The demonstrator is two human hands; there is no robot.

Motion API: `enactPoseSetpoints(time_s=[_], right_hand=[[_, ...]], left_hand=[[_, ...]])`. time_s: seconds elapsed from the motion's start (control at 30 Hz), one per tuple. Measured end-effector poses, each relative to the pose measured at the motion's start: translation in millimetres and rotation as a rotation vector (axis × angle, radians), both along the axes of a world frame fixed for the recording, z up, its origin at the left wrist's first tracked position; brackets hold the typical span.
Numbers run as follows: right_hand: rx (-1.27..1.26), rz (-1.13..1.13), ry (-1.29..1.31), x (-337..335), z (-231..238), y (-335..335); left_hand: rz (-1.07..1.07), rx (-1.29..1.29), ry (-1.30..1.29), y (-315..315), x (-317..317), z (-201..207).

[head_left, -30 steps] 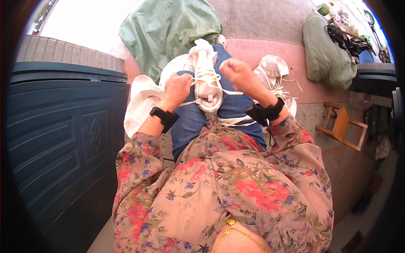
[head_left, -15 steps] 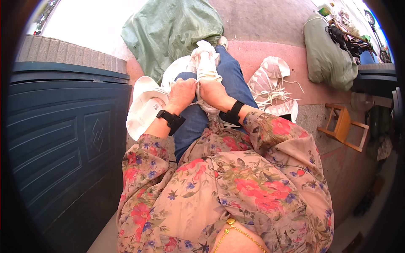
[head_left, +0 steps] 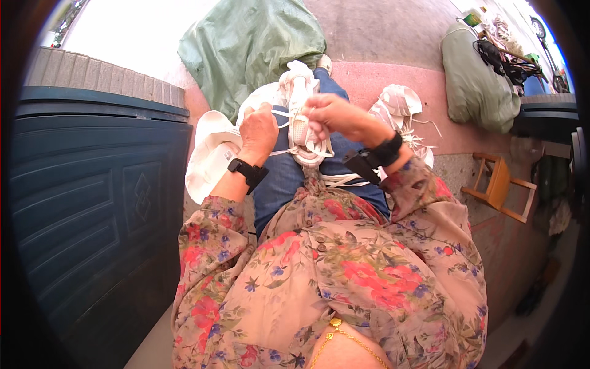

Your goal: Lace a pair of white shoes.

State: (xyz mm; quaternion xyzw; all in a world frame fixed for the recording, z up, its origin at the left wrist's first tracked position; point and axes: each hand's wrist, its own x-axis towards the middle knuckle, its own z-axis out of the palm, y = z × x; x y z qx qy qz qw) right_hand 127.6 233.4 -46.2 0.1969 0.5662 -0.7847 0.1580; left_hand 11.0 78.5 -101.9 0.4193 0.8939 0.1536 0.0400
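A white sneaker upper (head_left: 301, 133) with mesh and loose laces lies lengthwise on my lap, between my two hands. To its left, my left hand (head_left: 259, 129) is closed on a white shoelace (head_left: 281, 112) that stretches across toward the shoe. My right hand (head_left: 335, 115) is over the shoe's right side, its fingers curled and pinched at the lace; its fingertips partly hide the lacing. More white lace (head_left: 341, 180) trails over my right thigh, below the upper. Both wrists carry black straps with small black devices.
White shoe pieces (head_left: 209, 157) lie by my left leg. Pale laced uppers (head_left: 399, 111) are heaped on my right. A green sack (head_left: 252, 49) spreads ahead, another sack (head_left: 473, 77) stands far right near a small wooden stool (head_left: 498, 184). A dark blue door (head_left: 98, 178) flanks my left.
My right hand has moved up and right from the shoe's centre, uncovering the mesh and laces. My left hand has shifted slightly, and a lace now shows stretched beside it.
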Motion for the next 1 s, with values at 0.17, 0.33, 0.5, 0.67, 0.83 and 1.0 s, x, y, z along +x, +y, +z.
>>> enactPoseSetpoints(time_s=[0.17,0.33,0.5,0.67,0.83,1.0], right_hand=[[-0.070,-0.164,0.491,34,119,28],[-0.097,-0.178,0.764,39,119,27],[-0.017,-0.219,0.760,24,121,17],[0.064,-0.202,0.695,3,116,1],[0.318,-0.676,0.753,0,90,37],[-0.428,-0.638,0.706,44,24,117]], left_hand=[[0.077,0.022,-0.274,5,7,-10],[0.125,0.069,-0.419,-2,-5,2],[0.106,0.103,-0.927,-3,6,35],[-0.359,0.281,-1.039,19,36,67],[-0.371,0.391,-1.100,12,25,73],[0.126,0.778,-1.405,-12,-49,104]])
